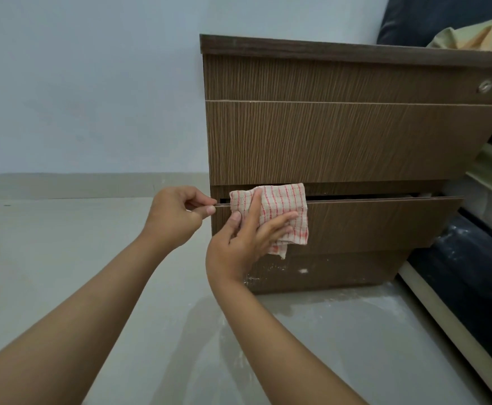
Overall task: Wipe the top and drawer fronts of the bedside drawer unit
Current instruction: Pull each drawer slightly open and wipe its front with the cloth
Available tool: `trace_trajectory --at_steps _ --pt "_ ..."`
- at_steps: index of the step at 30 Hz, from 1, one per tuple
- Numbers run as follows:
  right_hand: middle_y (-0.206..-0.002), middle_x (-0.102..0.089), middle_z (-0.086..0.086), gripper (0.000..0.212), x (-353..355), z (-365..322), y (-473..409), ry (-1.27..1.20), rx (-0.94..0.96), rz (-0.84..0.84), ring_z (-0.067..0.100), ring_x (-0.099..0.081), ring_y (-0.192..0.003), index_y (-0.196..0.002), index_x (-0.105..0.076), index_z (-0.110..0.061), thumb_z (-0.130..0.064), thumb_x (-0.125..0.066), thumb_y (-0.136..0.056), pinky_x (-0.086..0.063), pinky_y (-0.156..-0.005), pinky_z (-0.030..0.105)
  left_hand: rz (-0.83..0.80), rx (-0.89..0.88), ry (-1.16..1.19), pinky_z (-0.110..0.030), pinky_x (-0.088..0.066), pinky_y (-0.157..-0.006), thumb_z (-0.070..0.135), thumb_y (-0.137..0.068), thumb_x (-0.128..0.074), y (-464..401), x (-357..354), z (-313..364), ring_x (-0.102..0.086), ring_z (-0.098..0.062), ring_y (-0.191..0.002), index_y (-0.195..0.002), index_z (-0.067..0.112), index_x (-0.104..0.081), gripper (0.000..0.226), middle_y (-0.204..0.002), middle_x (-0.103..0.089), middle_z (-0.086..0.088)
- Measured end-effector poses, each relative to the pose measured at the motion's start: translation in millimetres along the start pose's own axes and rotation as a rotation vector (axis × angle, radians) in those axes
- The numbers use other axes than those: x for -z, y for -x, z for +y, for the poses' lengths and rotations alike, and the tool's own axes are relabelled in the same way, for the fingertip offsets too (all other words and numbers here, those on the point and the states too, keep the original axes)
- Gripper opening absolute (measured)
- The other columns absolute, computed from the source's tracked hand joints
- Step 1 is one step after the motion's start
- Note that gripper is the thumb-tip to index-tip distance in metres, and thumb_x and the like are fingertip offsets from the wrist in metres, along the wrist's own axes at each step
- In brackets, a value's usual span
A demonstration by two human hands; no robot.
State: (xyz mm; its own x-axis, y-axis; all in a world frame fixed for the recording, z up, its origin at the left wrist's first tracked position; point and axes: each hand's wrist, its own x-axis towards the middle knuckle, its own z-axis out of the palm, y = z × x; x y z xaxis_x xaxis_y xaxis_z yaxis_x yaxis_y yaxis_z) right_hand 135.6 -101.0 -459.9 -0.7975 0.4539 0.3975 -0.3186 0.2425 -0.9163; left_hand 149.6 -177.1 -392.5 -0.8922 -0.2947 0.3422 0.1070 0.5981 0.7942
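A brown wood-grain bedside drawer unit stands against the pale wall, seen from low down. Its bottom drawer is pulled slightly out, tilted forward at the top. My right hand presses a folded red-and-white checked cloth flat against the left part of that drawer front, the cloth lapping over the drawer's top edge. My left hand pinches the top left corner of the same drawer front between thumb and fingers. The two upper drawer fronts sit closed.
A lock cylinder sits at the top drawer's right end. A bed with dark mattress and pale frame lies to the right. Bedding rests over the unit's top right. Grey floor spreads left; white dust marks the unit's base.
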Motion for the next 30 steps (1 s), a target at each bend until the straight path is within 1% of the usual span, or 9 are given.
trace_trajectory --at_steps 3,7,9,15,18,21,25,28,30 --pt "-0.152 0.027 -0.001 0.052 0.5 3.6 1.1 0.013 0.012 -0.012 0.022 0.026 -0.140 -0.142 -0.031 -0.038 -0.021 -0.045 -0.095 0.002 -0.112 0.060 -0.004 -0.023 0.004 -0.022 -0.047 -0.064 0.016 -0.078 -0.073 1.1 0.9 1.1 -0.064 -0.015 -0.073 -0.076 0.018 -0.072 0.003 -0.076 -0.071 -0.001" --pt "-0.153 0.027 -0.001 0.051 2.9 6.5 2.5 0.046 0.032 -0.036 0.020 0.027 -0.140 -0.141 -0.028 -0.043 -0.027 -0.041 -0.094 0.008 -0.109 0.057 0.044 -0.052 -0.026 -0.016 -0.039 -0.050 0.042 -0.072 -0.074 0.8 -2.3 7.2 -0.054 -0.004 -0.052 -0.064 0.017 -0.068 0.027 -0.059 -0.064 0.004" --pt "-0.153 0.026 0.000 0.050 3.7 7.6 2.6 0.054 0.033 -0.041 0.019 0.028 -0.140 -0.141 -0.028 -0.044 -0.028 -0.040 -0.094 0.009 -0.109 0.057 0.090 -0.031 -0.045 -0.014 -0.035 -0.046 0.048 -0.069 -0.075 -0.9 -5.7 10.1 -0.048 -0.003 -0.045 -0.060 0.015 -0.066 0.035 -0.053 -0.060 0.003" --pt "-0.154 0.026 0.002 0.053 5.7 6.1 2.7 0.063 0.019 -0.064 0.021 0.028 -0.140 -0.140 -0.020 -0.049 -0.031 -0.039 -0.094 0.008 -0.109 0.064 0.149 0.025 -0.054 -0.008 -0.033 -0.040 0.038 -0.070 -0.077 -3.6 -10.9 12.7 -0.049 0.001 -0.042 -0.059 0.011 -0.065 0.031 -0.053 -0.059 0.005" --pt "-0.153 0.028 -0.001 0.053 8.3 6.1 2.9 0.071 0.022 -0.079 0.020 0.029 -0.139 -0.141 -0.020 -0.048 -0.031 -0.039 -0.094 0.011 -0.106 0.059 0.154 0.037 -0.053 -0.016 -0.033 -0.045 0.037 -0.071 -0.077 -2.9 -11.8 13.4 -0.049 -0.003 -0.045 -0.060 0.011 -0.066 0.030 -0.054 -0.060 0.005" --pt "-0.152 0.030 -0.003 0.054 9.9 6.1 3.3 0.071 0.021 -0.091 0.019 0.029 -0.139 -0.141 -0.019 -0.049 -0.029 -0.042 -0.096 0.014 -0.105 0.055 0.168 0.016 -0.044 -0.020 -0.033 -0.048 0.042 -0.073 -0.073 0.1 -12.5 12.7 -0.048 -0.005 -0.045 -0.058 0.013 -0.065 0.034 -0.053 -0.059 0.004" --pt "-0.151 0.032 -0.005 0.054 9.9 3.9 3.7 0.073 -0.001 -0.099 0.019 0.030 -0.139 -0.142 -0.022 -0.047 -0.027 -0.043 -0.097 0.012 -0.105 0.059 0.192 0.012 -0.035 -0.019 -0.033 -0.047 0.052 -0.069 -0.072 2.2 -13.6 13.3 -0.048 -0.004 -0.043 -0.053 0.014 -0.062 0.042 -0.046 -0.053 0.005" --pt "-0.151 0.032 -0.004 0.055 10.1 3.2 3.3 0.086 -0.004 -0.100 0.020 0.030 -0.139 -0.143 -0.020 -0.045 -0.028 -0.042 -0.097 0.011 -0.105 0.060 0.187 0.018 -0.037 -0.019 -0.036 -0.048 0.049 -0.065 -0.076 1.7 -15.2 14.1 -0.052 -0.005 -0.048 -0.057 0.015 -0.065 0.037 -0.052 -0.059 0.004" --pt "-0.151 0.032 -0.004 0.057 11.0 2.9 3.8 0.087 -0.006 -0.101 0.019 0.030 -0.139 -0.144 -0.012 -0.046 -0.032 -0.039 -0.096 0.012 -0.104 0.060 0.195 0.025 -0.035 -0.019 -0.036 -0.048 0.047 -0.064 -0.078 0.9 -16.3 13.8 -0.053 -0.006 -0.050 -0.059 0.014 -0.066 0.036 -0.054 -0.060 0.004"
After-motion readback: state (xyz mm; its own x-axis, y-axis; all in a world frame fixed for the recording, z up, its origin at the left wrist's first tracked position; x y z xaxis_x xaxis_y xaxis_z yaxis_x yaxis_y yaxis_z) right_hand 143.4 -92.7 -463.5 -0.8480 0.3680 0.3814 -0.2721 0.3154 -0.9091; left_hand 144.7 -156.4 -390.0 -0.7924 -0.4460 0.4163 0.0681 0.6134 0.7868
